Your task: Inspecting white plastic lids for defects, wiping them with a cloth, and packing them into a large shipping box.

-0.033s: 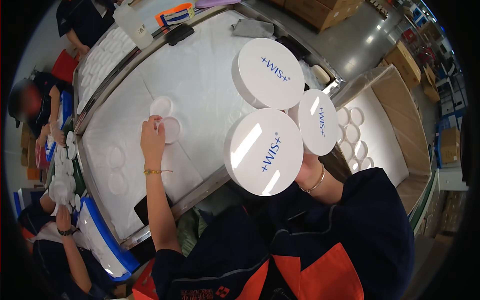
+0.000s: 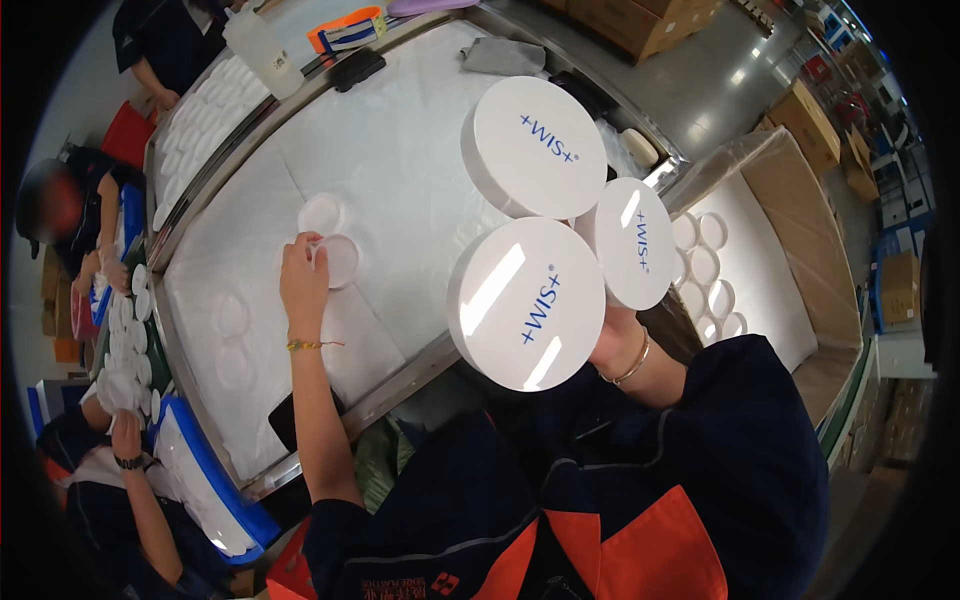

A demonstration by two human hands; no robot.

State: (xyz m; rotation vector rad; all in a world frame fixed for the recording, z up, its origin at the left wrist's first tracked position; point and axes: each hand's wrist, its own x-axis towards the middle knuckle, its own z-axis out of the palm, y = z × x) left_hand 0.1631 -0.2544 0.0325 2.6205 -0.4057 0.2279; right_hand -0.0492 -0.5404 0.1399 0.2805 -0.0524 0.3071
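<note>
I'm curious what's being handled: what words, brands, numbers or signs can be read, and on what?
Blue lettering on three round white discs: legible, but I don't copy printed wording.
Red lettering and emblem on the wearer's dark top: small; likewise not copied.
Mark on the translucent bottle: too small to read clearly.

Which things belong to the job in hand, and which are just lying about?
Apparently in the job:
three glossy white plastic-looking discs, held by the right hand
pale round plastic piece, touched by the left hand

Apparently lying about:
crumpled grey cloth
translucent white plastic bottle
</note>
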